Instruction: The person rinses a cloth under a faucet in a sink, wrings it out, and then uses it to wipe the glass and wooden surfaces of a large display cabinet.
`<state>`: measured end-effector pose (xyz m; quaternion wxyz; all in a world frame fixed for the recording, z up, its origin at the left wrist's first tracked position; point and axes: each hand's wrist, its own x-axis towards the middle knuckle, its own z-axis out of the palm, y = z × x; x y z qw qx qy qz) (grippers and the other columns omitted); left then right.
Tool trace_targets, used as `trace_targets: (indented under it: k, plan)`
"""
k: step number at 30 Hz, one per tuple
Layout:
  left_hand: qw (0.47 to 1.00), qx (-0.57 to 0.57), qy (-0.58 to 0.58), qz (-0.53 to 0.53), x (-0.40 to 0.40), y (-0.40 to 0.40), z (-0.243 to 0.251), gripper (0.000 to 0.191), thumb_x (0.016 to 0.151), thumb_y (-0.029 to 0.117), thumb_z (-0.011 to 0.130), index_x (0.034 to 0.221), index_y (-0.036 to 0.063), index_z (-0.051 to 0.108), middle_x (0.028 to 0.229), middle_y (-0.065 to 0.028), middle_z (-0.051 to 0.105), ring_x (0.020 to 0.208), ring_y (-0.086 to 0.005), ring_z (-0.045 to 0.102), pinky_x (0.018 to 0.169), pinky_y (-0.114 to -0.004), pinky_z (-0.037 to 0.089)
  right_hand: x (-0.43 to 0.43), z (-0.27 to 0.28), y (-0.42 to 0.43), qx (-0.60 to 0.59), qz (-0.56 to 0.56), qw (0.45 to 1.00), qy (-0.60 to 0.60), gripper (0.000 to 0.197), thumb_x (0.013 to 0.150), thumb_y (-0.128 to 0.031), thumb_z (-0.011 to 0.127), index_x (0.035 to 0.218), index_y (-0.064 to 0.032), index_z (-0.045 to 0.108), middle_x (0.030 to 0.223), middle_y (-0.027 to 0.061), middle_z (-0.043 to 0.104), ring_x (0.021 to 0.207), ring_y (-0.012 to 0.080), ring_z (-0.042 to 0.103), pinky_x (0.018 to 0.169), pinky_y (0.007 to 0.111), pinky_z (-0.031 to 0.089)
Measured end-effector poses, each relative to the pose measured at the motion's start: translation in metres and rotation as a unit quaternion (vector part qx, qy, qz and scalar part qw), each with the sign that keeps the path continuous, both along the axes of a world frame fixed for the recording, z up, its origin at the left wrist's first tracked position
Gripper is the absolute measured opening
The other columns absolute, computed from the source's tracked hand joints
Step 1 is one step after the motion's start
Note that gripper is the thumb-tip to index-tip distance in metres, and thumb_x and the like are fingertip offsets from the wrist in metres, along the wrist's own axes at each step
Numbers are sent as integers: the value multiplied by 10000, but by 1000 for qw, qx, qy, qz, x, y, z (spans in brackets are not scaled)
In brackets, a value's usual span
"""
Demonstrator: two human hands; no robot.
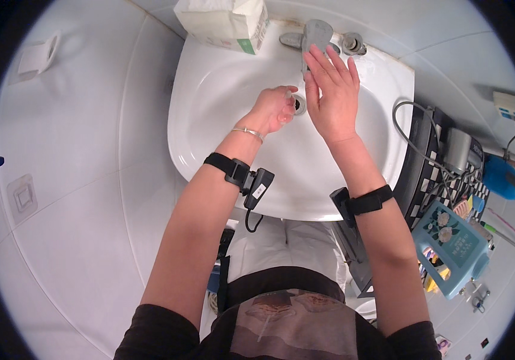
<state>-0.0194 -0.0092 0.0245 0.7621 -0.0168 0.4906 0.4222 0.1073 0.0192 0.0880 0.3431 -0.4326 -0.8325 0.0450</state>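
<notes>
My left hand (275,109) is over the white washbasin (221,121), beside the drain hole (298,105). Its fingers curl upward in a cupped shape. Clear, glistening patches show at the fingertips; they look like water, but I cannot tell for sure. My right hand (335,96) is held flat with its back to me and its fingers stretched toward the grey metal faucet (317,33). The fingertips cover part of the spout, and whether they touch it is unclear. Nothing shows in the right hand; its palm is hidden.
A white paper-like package (221,22) stands on the basin's back left corner. Right of the basin, a checkered shelf (428,173) carries a grey hair dryer (458,150) and its cable. Nearer me is a light-blue jug (453,247). A wall socket (512,108) is farther right.
</notes>
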Motion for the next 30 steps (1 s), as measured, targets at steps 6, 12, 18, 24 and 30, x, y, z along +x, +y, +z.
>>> trace_targets:
  k: [6,12,18,24,30]
  plan:
    - [991,62,-28,114,2,-16,14,232,890,67,340,1086,-21,429,829,-133,516,600,-171,482,478,-276,408,5,27,-17,-69,-55,976,199,183,856,-135,524,1003,-72,612,986,67,620,986,218,533,889,351,388]
    - [969,148,-91,177,21,-37,44,249,885,39,351,1123,-25,387,1175,-242,474,990,-300,539,856,-394,462,11,-3,-60,-462,-193,737,454,233,913,-249,493,1023,-50,545,960,42,584,878,108,524,746,266,408]
    - [836,326,421,-131,53,-59,47,294,932,188,364,1193,106,468,1343,-218,374,1273,-354,329,1026,-439,279,0,-12,-60,-696,-70,323,637,519,951,-456,278,1268,-65,408,1208,84,509,1132,217,479,973,351,379]
    - [694,187,679,-148,55,-51,37,398,896,246,453,1270,111,430,1423,-244,211,1350,-367,126,1062,-564,59,-12,-12,-81,-651,-79,351,668,433,964,-363,337,1249,-51,430,1218,96,497,1096,209,496,930,339,416]
    - [783,185,590,-69,62,-52,36,470,923,342,407,1282,38,395,1330,-252,359,1261,-335,345,1028,-421,277,-1,-28,-74,-624,-140,409,651,379,949,-349,411,1113,-22,510,980,68,578,837,148,561,705,269,479]
